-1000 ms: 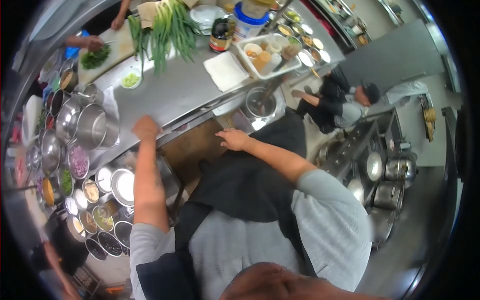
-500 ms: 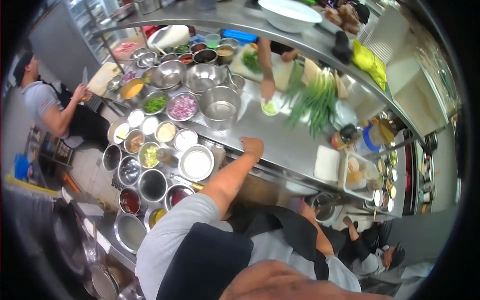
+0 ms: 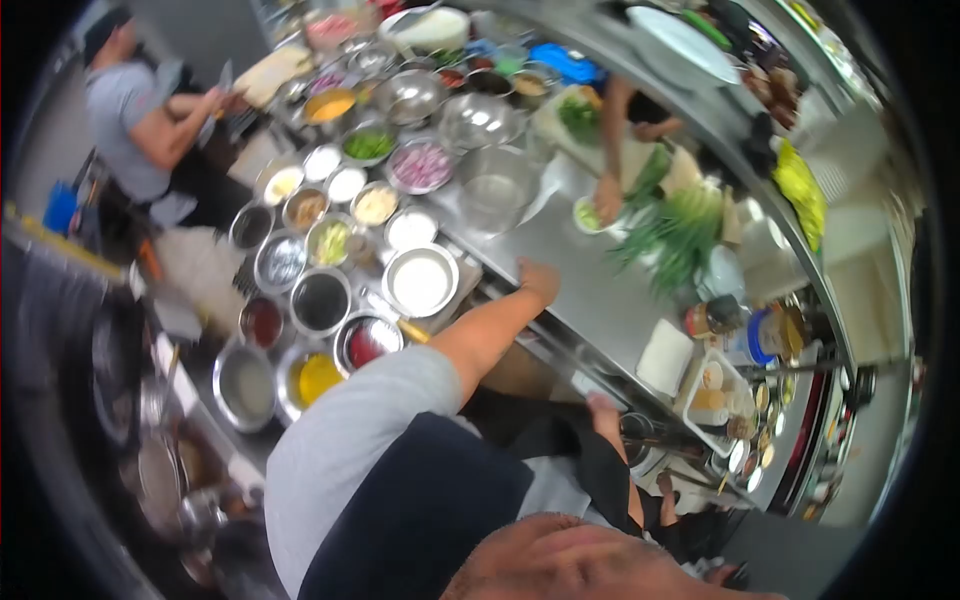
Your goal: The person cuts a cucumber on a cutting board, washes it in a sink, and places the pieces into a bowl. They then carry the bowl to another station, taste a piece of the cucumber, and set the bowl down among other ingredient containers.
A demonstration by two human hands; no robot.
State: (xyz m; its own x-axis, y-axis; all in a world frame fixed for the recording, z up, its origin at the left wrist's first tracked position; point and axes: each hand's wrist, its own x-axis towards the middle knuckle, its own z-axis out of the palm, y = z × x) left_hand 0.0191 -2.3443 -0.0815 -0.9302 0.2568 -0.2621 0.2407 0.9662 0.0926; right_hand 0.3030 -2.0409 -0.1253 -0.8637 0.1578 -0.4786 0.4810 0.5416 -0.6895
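My left hand (image 3: 540,281) rests on the front edge of the steel counter (image 3: 590,305), fingers laid on the metal and nothing visible in them. Behind it stands a large steel pot (image 3: 495,195); a bowl of white contents (image 3: 420,281) lies to its left. Low in front of my body, below the counter edge, is my right hand (image 3: 604,408). It is blurred, and its fingers cannot be made out. A dark round container (image 3: 636,428) sits just beside it.
Across the counter a co-worker's hand (image 3: 607,198) touches a small bowl of chopped greens (image 3: 588,214), beside green onions (image 3: 685,230). Left are bowls of chopped red onion (image 3: 420,165) and yellow liquid (image 3: 315,380). Another person (image 3: 150,130) holds a knife. A shelf (image 3: 640,70) spans overhead.
My view has tilted, so the counter and bowls appear shifted right. My left hand stays on the counter edge; my right hand remains low by my body.
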